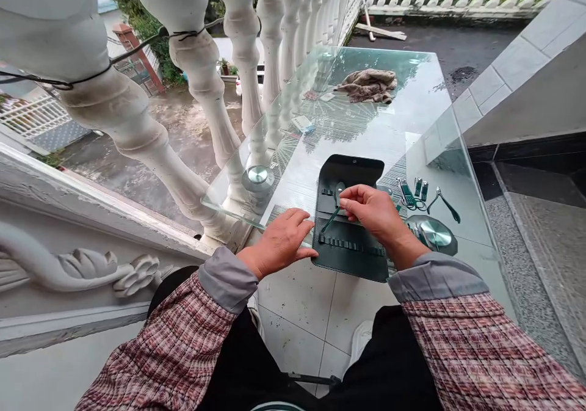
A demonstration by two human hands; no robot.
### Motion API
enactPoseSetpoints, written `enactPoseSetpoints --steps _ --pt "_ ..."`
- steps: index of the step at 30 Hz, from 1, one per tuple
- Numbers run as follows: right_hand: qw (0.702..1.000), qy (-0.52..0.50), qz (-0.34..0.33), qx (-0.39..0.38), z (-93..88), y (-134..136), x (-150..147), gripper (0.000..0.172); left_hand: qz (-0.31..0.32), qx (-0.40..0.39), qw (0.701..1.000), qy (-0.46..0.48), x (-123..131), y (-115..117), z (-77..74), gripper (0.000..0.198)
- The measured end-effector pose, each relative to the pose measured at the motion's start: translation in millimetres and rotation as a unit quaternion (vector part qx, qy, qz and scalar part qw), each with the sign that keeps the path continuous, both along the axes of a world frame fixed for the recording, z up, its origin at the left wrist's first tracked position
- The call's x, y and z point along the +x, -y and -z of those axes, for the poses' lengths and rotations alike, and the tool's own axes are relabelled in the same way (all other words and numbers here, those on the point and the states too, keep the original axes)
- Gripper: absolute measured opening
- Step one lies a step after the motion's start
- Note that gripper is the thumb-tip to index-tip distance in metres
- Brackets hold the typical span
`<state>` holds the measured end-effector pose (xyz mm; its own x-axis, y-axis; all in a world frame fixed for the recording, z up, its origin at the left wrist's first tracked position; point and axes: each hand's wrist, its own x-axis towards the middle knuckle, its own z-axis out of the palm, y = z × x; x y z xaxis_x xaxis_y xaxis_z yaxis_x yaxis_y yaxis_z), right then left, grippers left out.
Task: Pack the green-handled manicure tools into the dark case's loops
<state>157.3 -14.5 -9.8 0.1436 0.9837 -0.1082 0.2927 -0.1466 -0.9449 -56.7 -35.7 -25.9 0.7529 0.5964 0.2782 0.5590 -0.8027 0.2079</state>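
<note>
A black tool case (352, 173) lies open on a glass table (412, 112) in front of me. My right hand (373, 212) is closed in a pinch on a thin green-handled tool (330, 218) over the case's middle. A spoon-shaped metal tool (339, 191) sits in the case just above it. My left hand (281, 243) rests flat with fingers stretched out at the case's left edge. Nail clippers (407, 194) and small nippers (443, 202) lie on the glass to the right of the case.
A crumpled brown cloth (370, 85) lies at the table's far end, a small box (303, 124) at its left side. Round metal table fittings (259, 176) show through the glass. White stone balusters (201, 75) run along the left. A tiled step (513, 63) rises on the right.
</note>
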Motion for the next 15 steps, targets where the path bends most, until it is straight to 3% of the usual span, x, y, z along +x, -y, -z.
enactPoseSetpoints --steps 3,8,15 --pt "0.998 -0.010 0.044 0.033 -11.9 0.1 16.1 0.021 0.006 0.000 1.000 0.003 1.3 -1.6 -0.5 0.051" --pt "0.987 -0.020 0.144 0.074 -30.5 18.1 75.6 0.023 0.014 0.012 1.000 0.012 7.5 -4.4 -0.3 0.047" --pt "0.959 0.023 0.274 0.069 -27.2 53.5 136.3 0.021 0.035 0.037 0.999 -0.002 21.5 -6.1 -0.6 0.030"
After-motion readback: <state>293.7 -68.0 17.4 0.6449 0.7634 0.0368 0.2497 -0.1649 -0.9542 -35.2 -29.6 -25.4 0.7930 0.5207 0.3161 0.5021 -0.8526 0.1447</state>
